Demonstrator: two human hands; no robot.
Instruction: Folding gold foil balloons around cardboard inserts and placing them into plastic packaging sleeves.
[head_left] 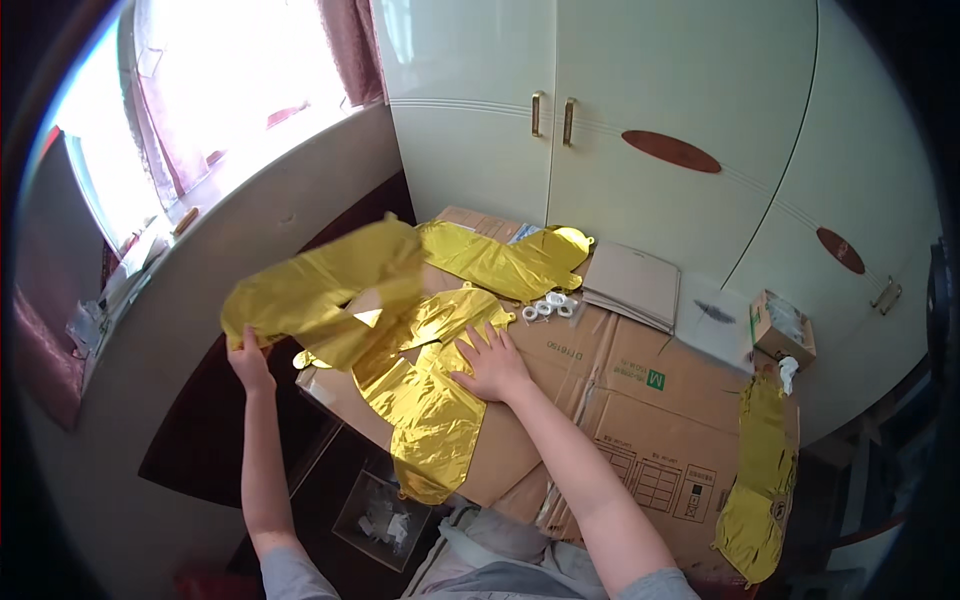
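My left hand (251, 366) is closed on the lower left edge of a gold foil balloon (315, 285), flat and uninflated. That sheet is lifted above the left side of the cardboard and looks blurred toward its right end. Fingers spread, my right hand (495, 366) lies flat on a second stretch of gold foil (440, 440), which is creased and hangs over the cardboard's near edge. Whether the lifted foil and the pressed foil are one piece I cannot tell. Behind them another flat gold foil balloon (500, 258) lies at the back.
Flattened cardboard (640, 420) covers the table. White ribbon rolls (550, 306), grey-brown sheets (632, 284) and a small box (783, 330) stand toward the back. Another gold foil balloon (760, 470) lies at the right edge. An open bin (380, 522) sits below. Cabinets (680, 80) rise behind.
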